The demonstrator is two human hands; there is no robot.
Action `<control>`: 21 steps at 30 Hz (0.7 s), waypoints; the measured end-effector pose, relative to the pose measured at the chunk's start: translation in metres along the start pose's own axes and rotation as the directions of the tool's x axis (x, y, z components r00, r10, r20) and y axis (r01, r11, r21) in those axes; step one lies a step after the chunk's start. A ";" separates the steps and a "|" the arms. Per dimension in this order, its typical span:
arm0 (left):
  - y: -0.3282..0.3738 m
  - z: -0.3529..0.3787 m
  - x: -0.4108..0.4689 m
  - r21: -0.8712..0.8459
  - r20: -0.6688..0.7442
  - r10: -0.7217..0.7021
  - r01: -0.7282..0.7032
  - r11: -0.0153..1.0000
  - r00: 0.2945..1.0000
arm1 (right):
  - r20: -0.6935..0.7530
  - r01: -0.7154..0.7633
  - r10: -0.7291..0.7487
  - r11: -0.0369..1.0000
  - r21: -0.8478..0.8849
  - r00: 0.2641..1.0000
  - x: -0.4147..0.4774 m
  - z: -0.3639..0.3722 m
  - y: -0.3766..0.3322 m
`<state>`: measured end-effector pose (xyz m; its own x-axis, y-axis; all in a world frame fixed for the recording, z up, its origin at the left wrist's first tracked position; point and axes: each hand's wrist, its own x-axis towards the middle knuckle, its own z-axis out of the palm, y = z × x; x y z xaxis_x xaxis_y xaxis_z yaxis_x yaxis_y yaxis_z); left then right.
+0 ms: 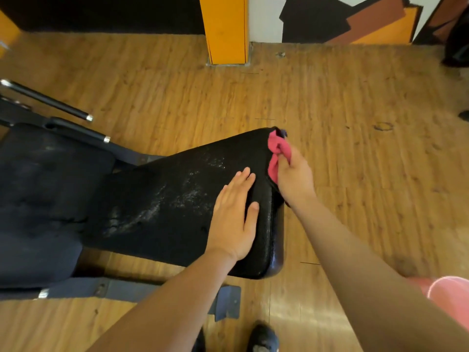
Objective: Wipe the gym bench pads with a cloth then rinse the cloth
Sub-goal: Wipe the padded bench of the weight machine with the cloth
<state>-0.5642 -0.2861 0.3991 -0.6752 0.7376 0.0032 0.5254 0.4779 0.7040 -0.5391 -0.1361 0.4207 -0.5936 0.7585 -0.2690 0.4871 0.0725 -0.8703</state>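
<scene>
Wiping under way; head view, single entry.

1. Bench pad (177, 199): black and long. Its top is streaked with a wet sheen through the middle, which suggests that stretch is already wiped.
2. Cloth (278, 148): pink, bunched against the pad's far right corner and right end edge.
3. Right hand (294, 174): fingers curled round the cloth, working that end edge.
4. Left hand (233, 214): flat, fingers straight, pressing on the pad's top near the right end and holding nothing.
5. Second pad (45, 189): black, at the bench's left end. It looks dull with no sheen visible, so it is probably not yet wiped.

Remaining, by judgement: the other edges, the second pad and the rinse. No sink or water shows.
</scene>
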 end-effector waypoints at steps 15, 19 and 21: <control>-0.001 0.001 0.000 -0.020 -0.001 0.018 -0.018 1.000 1.000 | 0.142 0.179 -0.149 0.956 -0.231 0.979 0.019 -0.004 -0.027; 0.002 -0.001 -0.003 -0.142 -0.063 -0.019 0.010 0.990 0.998 | 0.229 0.349 -0.290 0.894 -0.280 0.929 -0.018 -0.009 -0.030; 0.011 -0.006 -0.010 -0.386 -0.112 -0.079 0.030 0.922 0.991 | 0.214 0.393 -0.346 0.887 -0.244 0.914 -0.037 -0.007 -0.033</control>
<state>-0.5552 -0.2910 0.4115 -0.7684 0.6394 0.0269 0.2645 0.2791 0.9231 -0.5286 -0.1620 0.4619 -0.8477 0.5295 -0.0325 0.3549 0.5205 -0.7766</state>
